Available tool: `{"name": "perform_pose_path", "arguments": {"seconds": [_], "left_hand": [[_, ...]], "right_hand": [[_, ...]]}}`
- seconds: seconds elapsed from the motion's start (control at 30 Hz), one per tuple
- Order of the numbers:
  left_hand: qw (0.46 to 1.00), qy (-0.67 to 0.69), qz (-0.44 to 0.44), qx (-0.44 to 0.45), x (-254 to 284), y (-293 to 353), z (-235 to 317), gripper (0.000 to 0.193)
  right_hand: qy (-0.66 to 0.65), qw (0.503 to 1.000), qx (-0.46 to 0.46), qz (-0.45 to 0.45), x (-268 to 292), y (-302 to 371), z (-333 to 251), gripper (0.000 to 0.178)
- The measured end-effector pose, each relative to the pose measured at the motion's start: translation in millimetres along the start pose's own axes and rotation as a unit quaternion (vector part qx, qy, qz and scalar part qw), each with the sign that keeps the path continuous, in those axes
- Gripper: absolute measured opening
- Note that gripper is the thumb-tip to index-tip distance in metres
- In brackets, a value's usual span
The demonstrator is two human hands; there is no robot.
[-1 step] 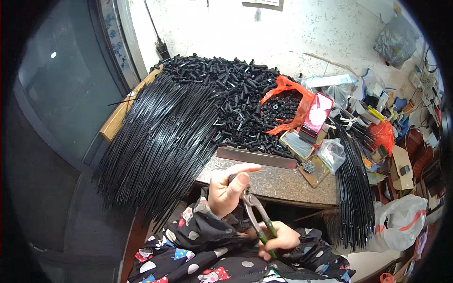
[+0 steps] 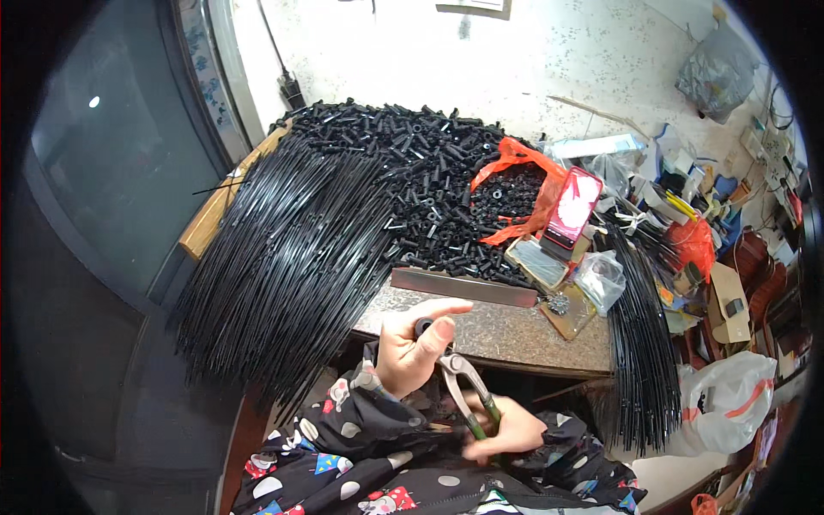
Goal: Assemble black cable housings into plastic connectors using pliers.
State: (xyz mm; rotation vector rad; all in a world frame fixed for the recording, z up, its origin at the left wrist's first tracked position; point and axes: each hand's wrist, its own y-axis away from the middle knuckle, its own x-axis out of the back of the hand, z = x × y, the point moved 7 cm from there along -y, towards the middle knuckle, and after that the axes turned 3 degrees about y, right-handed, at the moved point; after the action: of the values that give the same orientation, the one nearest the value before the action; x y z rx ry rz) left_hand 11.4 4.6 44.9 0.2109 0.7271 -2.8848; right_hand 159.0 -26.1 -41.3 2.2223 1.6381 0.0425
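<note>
Green-handled pliers fill the right fingers, left fingers hold a black piece; lettering on the phone looks blurred.

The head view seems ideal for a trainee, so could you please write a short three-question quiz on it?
1. Which hand grips the green handles of the pliers: A) left, B) right, C) both?
2. True or false: the left hand is empty.
3. What lies in the open orange-red bag?

Key:
1. B, the right hand.
2. False; it holds a black piece.
3. Small black parts.
</note>
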Motion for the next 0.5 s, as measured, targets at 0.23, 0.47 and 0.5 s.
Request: {"name": "perform_pose_path", "arguments": {"seconds": [0.23, 0.47, 0.5], "left_hand": [[0.993, -0.002, 0.101, -0.055, 23, 0, 9, 0.027], [0.998, -0.021, 0.055, 0.000, 3, -6, 3, 0.036], [0.997, -0.056, 0.052, -0.030, 5, -5, 7, 0.036]], "right_hand": [[0.571, 0.716, 0.233, 0.328, 22, 32, -83, 0.033], [-0.021, 0.999, -0.030, -0.008, 1, -1, 0, 0.038], [0.121, 0.985, 0.039, 0.115, 13, -3, -20, 0.046]]}}
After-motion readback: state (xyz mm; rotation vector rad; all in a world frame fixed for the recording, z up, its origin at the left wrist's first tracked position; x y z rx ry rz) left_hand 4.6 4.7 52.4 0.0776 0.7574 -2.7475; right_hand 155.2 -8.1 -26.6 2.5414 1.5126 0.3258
